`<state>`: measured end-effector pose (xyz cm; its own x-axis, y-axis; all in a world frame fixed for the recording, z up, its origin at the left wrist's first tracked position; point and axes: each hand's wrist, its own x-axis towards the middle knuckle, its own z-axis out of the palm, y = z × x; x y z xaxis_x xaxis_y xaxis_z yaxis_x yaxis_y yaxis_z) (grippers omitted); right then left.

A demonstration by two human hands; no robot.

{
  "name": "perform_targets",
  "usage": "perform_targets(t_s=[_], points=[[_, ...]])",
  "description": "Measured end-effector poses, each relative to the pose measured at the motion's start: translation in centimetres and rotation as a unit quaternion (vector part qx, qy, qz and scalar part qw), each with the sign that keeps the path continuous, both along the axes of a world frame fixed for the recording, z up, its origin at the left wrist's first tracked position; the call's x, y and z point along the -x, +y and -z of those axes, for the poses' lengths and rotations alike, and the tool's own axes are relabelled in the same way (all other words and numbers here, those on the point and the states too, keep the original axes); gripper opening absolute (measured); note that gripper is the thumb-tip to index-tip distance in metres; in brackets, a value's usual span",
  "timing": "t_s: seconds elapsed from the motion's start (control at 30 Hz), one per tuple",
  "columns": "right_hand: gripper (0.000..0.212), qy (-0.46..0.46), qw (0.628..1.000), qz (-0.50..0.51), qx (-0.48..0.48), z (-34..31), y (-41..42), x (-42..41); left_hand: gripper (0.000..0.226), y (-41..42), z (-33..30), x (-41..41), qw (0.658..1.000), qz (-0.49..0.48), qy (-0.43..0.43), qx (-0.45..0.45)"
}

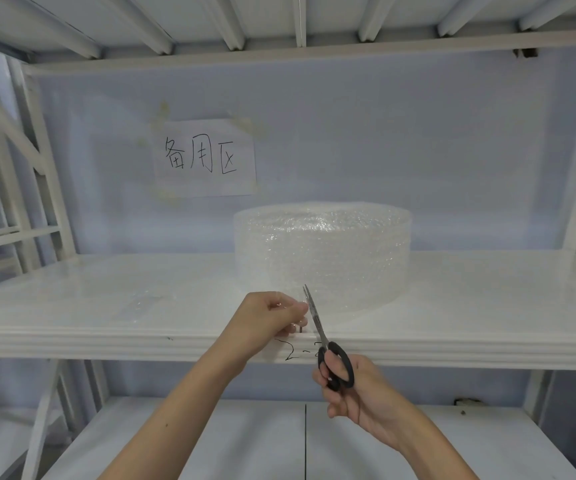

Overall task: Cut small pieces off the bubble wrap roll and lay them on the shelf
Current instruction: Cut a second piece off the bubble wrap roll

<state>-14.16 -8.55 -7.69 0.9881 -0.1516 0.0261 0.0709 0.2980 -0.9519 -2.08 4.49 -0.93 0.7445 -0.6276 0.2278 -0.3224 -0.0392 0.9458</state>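
Observation:
A wide roll of clear bubble wrap (324,251) stands on the white shelf (487,306), right of centre. Its loose end reaches forward to the shelf's front edge. My left hand (269,320) pinches that loose end at the edge. My right hand (352,389) holds black-handled scissors (328,348), blades pointing up and away, set against the wrap just right of my left fingers. A small clear piece of bubble wrap (144,303) lies flat on the shelf to the left.
A paper sign (205,157) with handwritten characters is taped to the back wall. White rack uprights (47,168) stand at both sides. A lower shelf (245,445) sits under my arms, and a marking is written on the shelf's front lip.

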Motion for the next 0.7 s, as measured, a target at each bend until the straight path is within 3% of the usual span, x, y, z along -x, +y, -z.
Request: perform_targets(t_s=[0.13, 0.4, 0.7], points=[[0.026, 0.015, 1.000, 0.005, 0.000, -0.1, -0.2, 0.2, 0.014, 0.0, 0.3, -0.3, 1.000, 0.017, -0.011, 0.000], [0.043, 0.064, 0.996, -0.061, -0.024, -1.6, -0.4, 0.1, 0.013, 0.3, 0.5, -0.5, 0.999, 0.038, -0.032, -0.011], [0.041, 0.023, 0.999, -0.027, 0.014, -1.7, 0.1, -0.7, 0.017, 0.5, 0.4, -0.7, 0.999, 0.038, -0.026, -0.008]])
